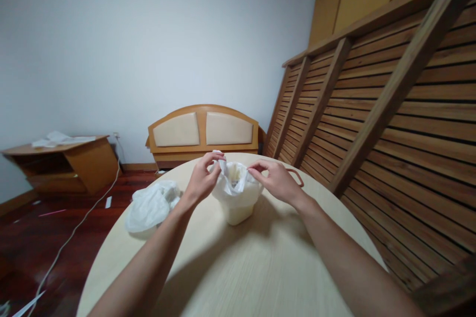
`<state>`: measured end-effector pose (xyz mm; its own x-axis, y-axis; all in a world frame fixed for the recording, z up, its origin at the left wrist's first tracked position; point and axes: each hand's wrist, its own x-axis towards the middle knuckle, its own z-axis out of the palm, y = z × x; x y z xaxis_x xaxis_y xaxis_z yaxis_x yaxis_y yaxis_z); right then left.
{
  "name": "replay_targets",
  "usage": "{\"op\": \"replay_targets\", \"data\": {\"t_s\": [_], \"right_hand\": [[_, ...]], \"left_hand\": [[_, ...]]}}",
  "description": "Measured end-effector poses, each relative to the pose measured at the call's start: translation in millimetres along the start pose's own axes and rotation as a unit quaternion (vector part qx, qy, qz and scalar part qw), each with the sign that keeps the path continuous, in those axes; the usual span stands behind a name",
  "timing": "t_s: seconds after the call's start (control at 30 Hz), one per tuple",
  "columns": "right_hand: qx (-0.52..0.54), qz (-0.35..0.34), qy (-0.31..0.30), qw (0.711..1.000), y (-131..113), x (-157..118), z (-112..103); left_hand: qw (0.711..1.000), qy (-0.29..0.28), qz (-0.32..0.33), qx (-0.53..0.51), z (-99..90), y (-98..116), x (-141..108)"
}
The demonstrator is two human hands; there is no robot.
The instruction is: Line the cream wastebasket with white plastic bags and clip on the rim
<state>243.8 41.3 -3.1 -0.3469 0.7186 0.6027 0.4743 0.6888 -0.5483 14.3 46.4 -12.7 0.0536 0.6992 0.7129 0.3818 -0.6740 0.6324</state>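
Note:
A cream-coloured bin (238, 213) stands upright on the round table (267, 267). A thin white plastic bag (236, 195) lines it and hangs over its rim and upper sides. At the bin's left rim, my left hand (204, 176) pinches a gathered edge of the bag. My right hand (275, 178) is at the right rim, thumb and forefinger pinched on the bag's edge. A reddish-brown handle or loop (297, 177) shows just behind my right hand; what it belongs to is hidden.
Crumpled white plastic (154, 205) lies at the table's left edge. Beyond the table stands a wooden headboard (203, 129). Slatted wooden panels (372, 99) lean along the right. A low cabinet (82, 163) and a cable (80, 223) on the floor are at left.

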Motion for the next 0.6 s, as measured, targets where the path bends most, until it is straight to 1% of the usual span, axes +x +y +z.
{"op": "replay_targets", "data": {"t_s": [0.1,0.17,0.27,0.33,0.4,0.53,0.6], "right_hand": [[0.022,-0.009,-0.051,0.998,0.5,14.5,-5.9],[0.051,-0.010,-0.070,0.996,2.1,20.2,-5.3],[0.075,-0.007,-0.071,0.995,4.3,23.2,1.8],[0.069,-0.006,-0.069,0.995,4.3,23.3,7.5],[0.062,-0.006,-0.069,0.996,2.5,23.1,11.5],[0.079,-0.013,-0.058,0.995,-3.6,21.5,12.1],[0.097,-0.024,-0.064,0.993,-5.9,19.3,10.5]], "left_hand": [[0.999,-0.028,0.014,-0.024,7.2,10.9,-0.5],[0.998,-0.052,0.022,-0.034,8.5,15.7,-1.6],[0.992,-0.116,0.029,-0.040,7.2,19.0,-4.8],[0.989,-0.142,0.031,-0.028,6.1,19.2,-7.1],[0.990,-0.138,0.031,-0.015,6.1,18.2,-8.7],[0.995,-0.098,0.028,-0.018,8.0,15.2,-9.0],[0.996,-0.083,0.028,-0.014,8.6,14.1,-8.8]]}}
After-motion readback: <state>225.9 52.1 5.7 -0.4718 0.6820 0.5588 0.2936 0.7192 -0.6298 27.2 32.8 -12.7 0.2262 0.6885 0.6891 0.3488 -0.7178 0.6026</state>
